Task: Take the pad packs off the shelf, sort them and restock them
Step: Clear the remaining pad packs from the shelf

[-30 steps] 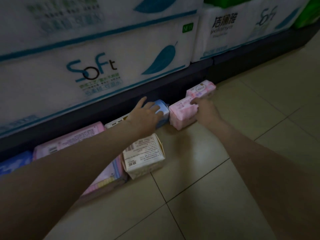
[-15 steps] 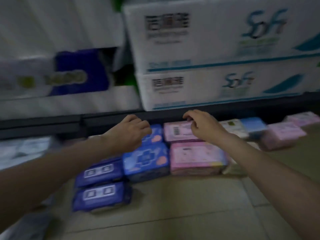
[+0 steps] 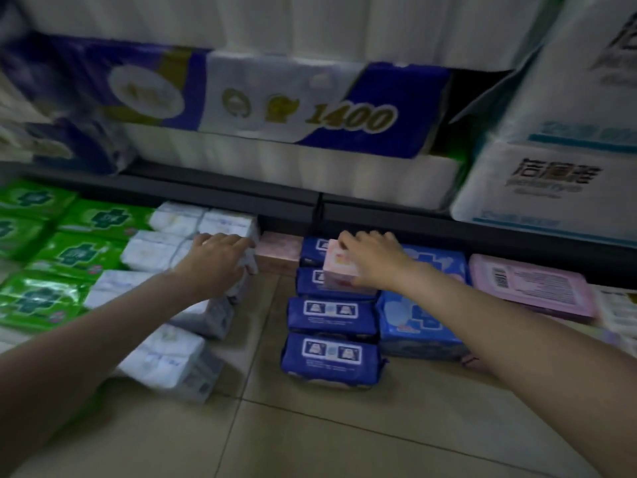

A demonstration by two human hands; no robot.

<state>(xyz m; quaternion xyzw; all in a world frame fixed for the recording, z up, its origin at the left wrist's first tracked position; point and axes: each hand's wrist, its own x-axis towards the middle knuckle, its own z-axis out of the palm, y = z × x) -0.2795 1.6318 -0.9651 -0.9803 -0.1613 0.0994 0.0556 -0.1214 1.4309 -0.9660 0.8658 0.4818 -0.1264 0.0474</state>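
Note:
Pad packs lie in rows on the tiled floor against a dark shelf base. My right hand [image 3: 374, 262] grips a small pink pack [image 3: 339, 269] and holds it over the dark blue packs [image 3: 331, 315]. My left hand [image 3: 217, 258] rests with curled fingers on a white pack [image 3: 241, 267] at the right end of the white row [image 3: 165, 360]. Another pink pack [image 3: 279, 251] lies between my hands by the shelf base. Light blue packs [image 3: 418, 322] and a large pink pack [image 3: 531, 284] lie to the right, green packs [image 3: 51, 257] to the left.
Large tissue-roll bundles [image 3: 275, 108] and white tissue cases [image 3: 551, 188] fill the shelf above the dark shelf edge [image 3: 220, 198]. Bare floor tiles [image 3: 344, 436] stretch in front of the packs, with a gap of floor between the white and dark blue rows.
The view has swung left along the shelf. My right hand now holds a small pink pack over the dark blue ones, and my left hand has moved onto the white packs.

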